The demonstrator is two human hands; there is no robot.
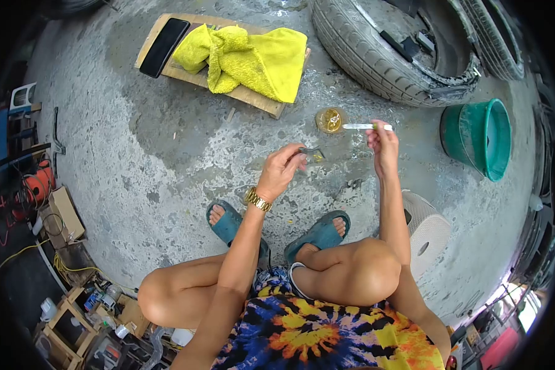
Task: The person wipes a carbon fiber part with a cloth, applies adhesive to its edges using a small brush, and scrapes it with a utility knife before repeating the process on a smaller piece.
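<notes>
Pinched in the fingers of my left hand (280,171) is a small dark bent metal piece (312,150), held low over the concrete floor. My right hand (385,151) grips a slim white stick (356,126) near one end. Its other end points left and reaches the rim of a small clear round tub (331,120) with amber-coloured contents. The tub stands on the floor, ahead of both hands. I cannot tell whether the stick carries bristles at its tip.
A wooden board (274,110) ahead bears a yellow towel (259,61) and a black phone (164,47). Tyres (382,61) lie at the upper right, near a green bucket (475,137). A paper roll (428,231) is beside my right knee. Wooden crates (65,327) and tools crowd the lower left.
</notes>
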